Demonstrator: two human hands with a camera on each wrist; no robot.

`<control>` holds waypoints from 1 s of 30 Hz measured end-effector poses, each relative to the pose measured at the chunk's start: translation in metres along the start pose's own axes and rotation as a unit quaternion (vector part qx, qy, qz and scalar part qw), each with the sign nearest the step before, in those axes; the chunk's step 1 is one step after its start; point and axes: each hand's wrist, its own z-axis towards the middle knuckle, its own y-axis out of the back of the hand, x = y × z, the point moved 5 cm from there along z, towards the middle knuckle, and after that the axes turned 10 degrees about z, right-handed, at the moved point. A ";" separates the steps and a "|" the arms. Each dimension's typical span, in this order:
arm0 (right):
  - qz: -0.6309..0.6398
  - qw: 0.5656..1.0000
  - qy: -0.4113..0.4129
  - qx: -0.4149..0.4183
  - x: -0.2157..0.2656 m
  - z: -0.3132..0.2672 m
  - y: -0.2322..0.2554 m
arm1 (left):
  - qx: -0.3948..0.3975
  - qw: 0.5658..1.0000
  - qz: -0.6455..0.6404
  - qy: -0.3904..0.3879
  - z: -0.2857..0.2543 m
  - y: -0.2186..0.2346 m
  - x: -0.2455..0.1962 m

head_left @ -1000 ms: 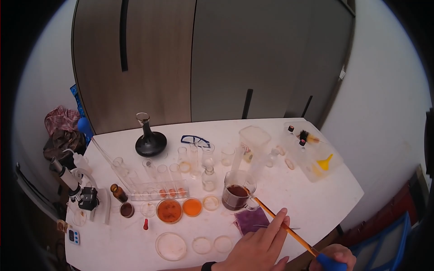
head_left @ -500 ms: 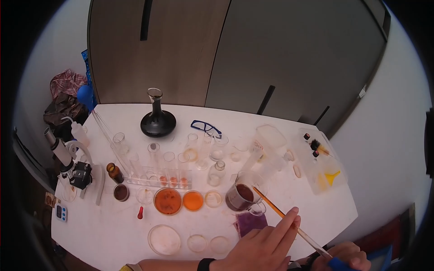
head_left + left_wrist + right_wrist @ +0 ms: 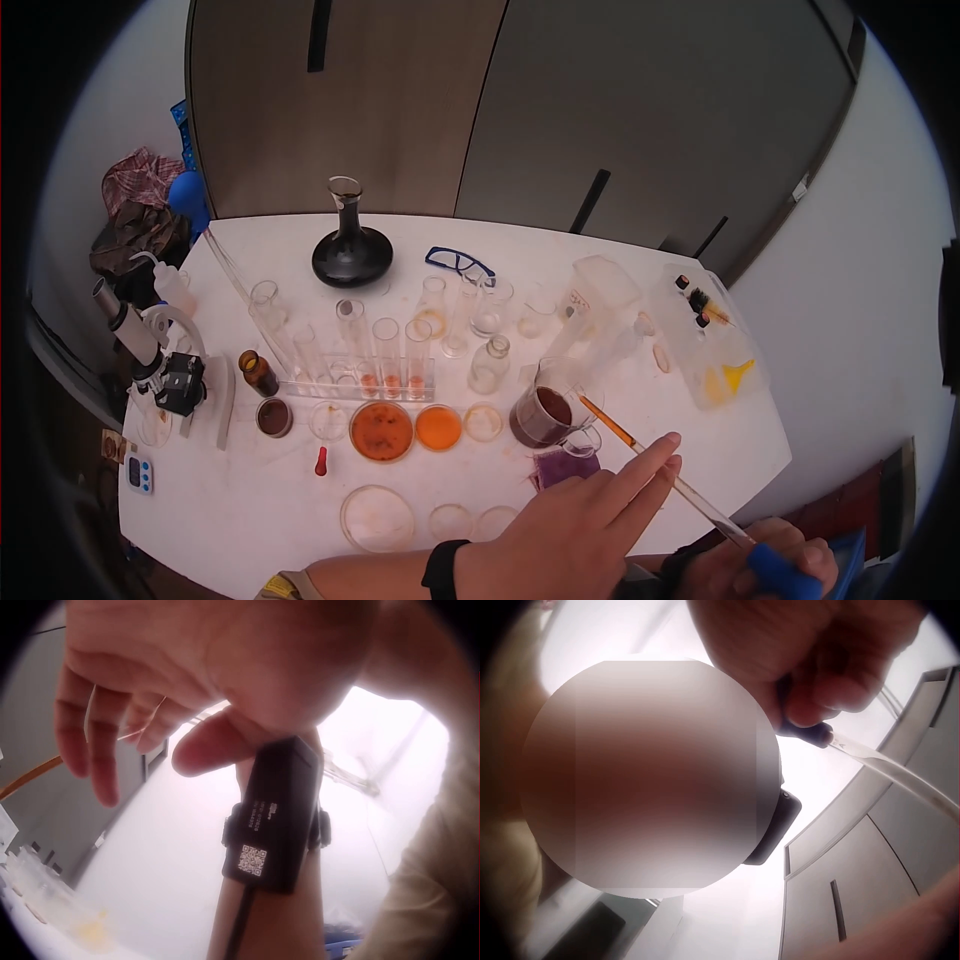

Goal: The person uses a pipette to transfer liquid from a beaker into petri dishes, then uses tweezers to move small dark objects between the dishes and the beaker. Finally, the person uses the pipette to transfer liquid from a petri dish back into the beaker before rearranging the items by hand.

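Observation:
My right hand (image 3: 728, 572) grips the blue rubber bulb (image 3: 785, 574) of a long glass pipette (image 3: 612, 424). Amber liquid shows in the tube's far part, and clear glass follows toward the bulb. In the right wrist view the fingers (image 3: 840, 686) curl round the bulb. At the far end, the pipette's tip overlaps the rim of a clear glass measuring cup (image 3: 522, 428) with dark brown liquid. My left hand (image 3: 560, 535) has straight fingers reaching up beside the tube, overlapping it. Under the cup's handle lies a purple cloth (image 3: 568, 469), partly hidden by the left hand.
Dishes with orange contents (image 3: 381, 432), a test tube rack (image 3: 420, 388) and glass bottles stand left of the cup. Further off are a dark round flask (image 3: 352, 258), blue-rimmed goggles (image 3: 460, 264) and a microscope (image 3: 180, 382). A plastic tray (image 3: 700, 350) holds a yellow funnel.
The head view has shifted. The amber column in the pipette has grown shorter, with more clear glass near the bulb. Both hands keep about the same places along the pipette.

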 end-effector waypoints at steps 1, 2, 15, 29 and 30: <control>-0.003 1.000 0.001 -0.002 0.002 0.001 -0.004 | 0.003 1.000 -0.001 -0.003 -0.001 0.001 -0.002; -0.023 1.000 0.004 -0.002 0.004 0.002 -0.009 | -0.006 1.000 -0.025 0.005 0.001 0.007 -0.003; -0.142 0.988 0.016 -0.057 -0.002 0.004 -0.028 | -0.054 0.997 -0.045 0.029 -0.004 0.017 0.005; -0.203 0.974 0.021 -0.101 -0.011 0.001 -0.030 | -0.076 0.996 0.001 0.044 -0.003 0.012 0.014; -0.201 0.974 0.021 -0.099 -0.011 0.001 -0.026 | -0.082 0.995 0.054 0.019 -0.003 0.011 0.013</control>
